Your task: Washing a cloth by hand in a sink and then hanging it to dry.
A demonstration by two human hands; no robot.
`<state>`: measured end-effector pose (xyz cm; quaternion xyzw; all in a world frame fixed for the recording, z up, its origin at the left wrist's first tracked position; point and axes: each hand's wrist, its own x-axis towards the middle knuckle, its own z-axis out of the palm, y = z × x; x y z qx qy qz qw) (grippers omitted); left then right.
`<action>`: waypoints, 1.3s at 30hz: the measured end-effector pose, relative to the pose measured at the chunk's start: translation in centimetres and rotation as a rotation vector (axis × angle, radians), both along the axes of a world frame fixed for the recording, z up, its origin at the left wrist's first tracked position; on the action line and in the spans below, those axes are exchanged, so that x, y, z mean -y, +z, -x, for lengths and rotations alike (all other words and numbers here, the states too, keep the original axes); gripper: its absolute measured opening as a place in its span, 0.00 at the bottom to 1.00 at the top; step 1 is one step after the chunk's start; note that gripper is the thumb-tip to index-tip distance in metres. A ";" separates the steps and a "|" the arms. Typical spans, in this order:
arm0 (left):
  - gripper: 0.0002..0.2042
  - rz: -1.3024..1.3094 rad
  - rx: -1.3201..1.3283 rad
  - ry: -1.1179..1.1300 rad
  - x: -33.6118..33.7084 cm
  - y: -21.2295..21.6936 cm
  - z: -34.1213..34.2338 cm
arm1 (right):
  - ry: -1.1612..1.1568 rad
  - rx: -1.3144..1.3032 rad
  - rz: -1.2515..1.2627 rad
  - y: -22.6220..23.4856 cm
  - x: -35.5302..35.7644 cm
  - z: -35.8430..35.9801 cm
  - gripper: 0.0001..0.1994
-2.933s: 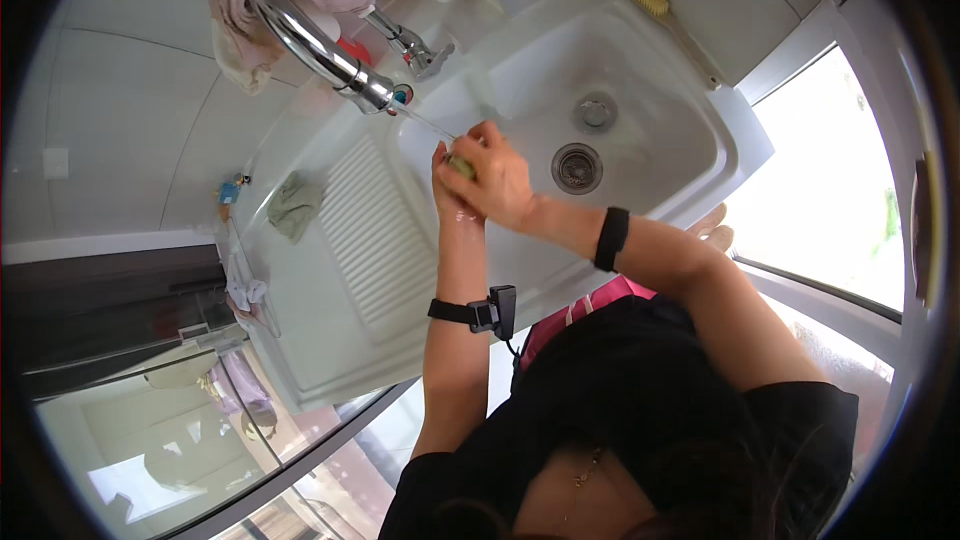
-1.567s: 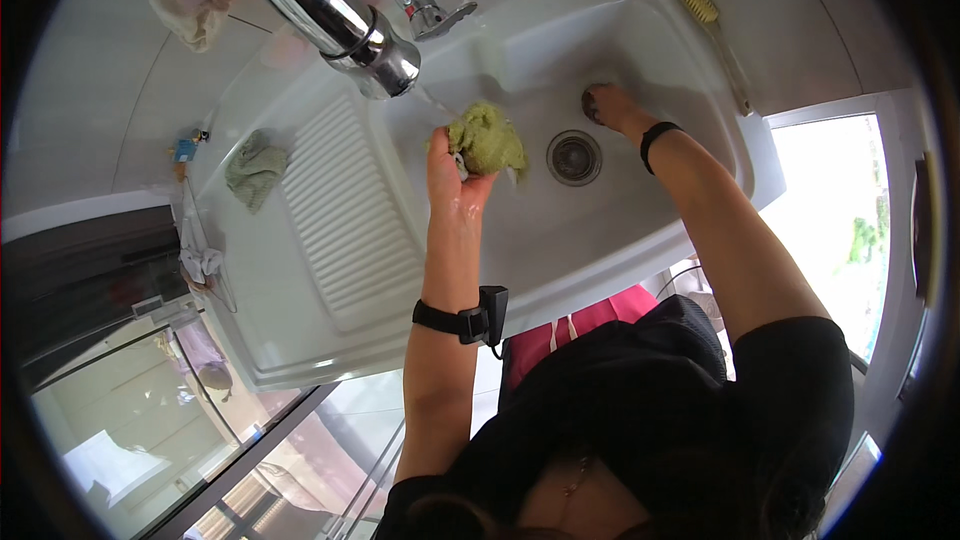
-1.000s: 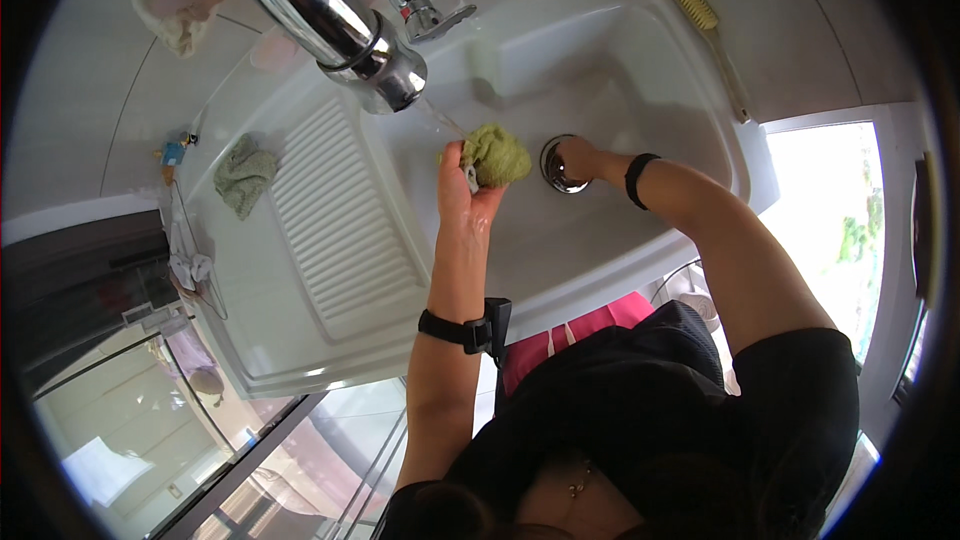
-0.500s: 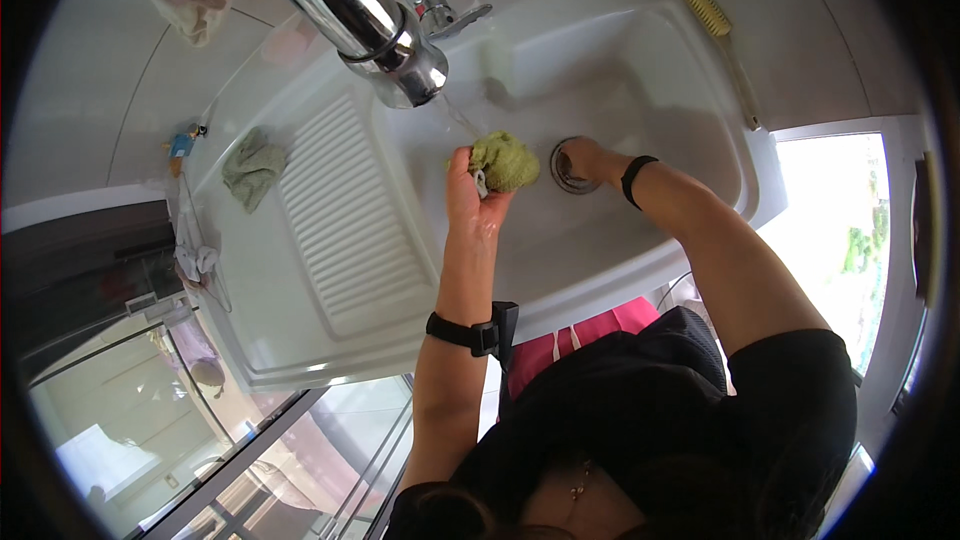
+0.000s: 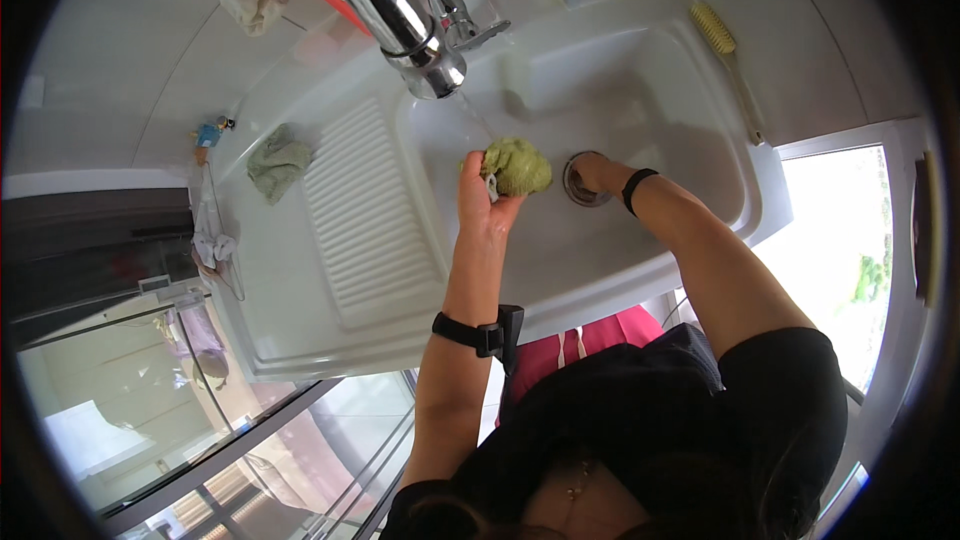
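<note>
Change noted: both hands were together on the crumpled yellow-green towelling cloth (image 5: pixel 518 166); the left hand (image 5: pixel 488 202) now carries it alone, in the sink, below the curved chrome tap (image 5: pixel 428 52), at the end of a thin stream of water. Left grip: thumb and fingers wrapped round the cloth. The right hand (image 5: pixel 600 174) has gone down to the round metal drain (image 5: pixel 585 198). Right grip: fingertips hidden; whether they pinch anything cannot be told. The small round metal piece that lay above the drain no longer shows at that spot. Judged: two-handed rubbing is suspended while the drain is attended to.

Edges: both forearms pass over the front rim of the glossy white sink (image 5: pixel 560 312). The cloth is near, but apart from, the right hand. The ribbed white drainboard (image 5: pixel 370 205) borders the left side. The tap limits lifting; sideways room is greatest toward the right wall, well short of the yellow-bristled long-handled brush (image 5: pixel 735 70).
</note>
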<state>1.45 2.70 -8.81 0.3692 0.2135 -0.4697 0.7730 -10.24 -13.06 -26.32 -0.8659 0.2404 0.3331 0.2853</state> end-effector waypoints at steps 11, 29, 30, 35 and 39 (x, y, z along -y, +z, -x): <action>0.10 -0.059 0.007 0.043 -0.4 0.2 0.1 | 0.129 -0.062 -0.003 0.3 -0.2 -1.0 0.19; 0.14 0.095 0.160 -0.128 -0.6 -2.9 -2.5 | -0.925 1.008 -0.438 19.8 -10.8 -3.4 0.13; 0.15 0.247 0.193 -0.241 -1.3 -4.6 -3.3 | -0.740 1.163 -0.219 21.5 -12.8 -3.7 0.11; 0.12 0.317 0.214 -0.228 0.4 1.4 1.5 | -0.849 1.061 0.060 19.8 -8.4 -7.1 0.11; 0.14 0.068 0.097 -0.161 0.9 2.2 1.2 | -0.925 1.091 0.086 19.7 -7.6 -6.9 0.14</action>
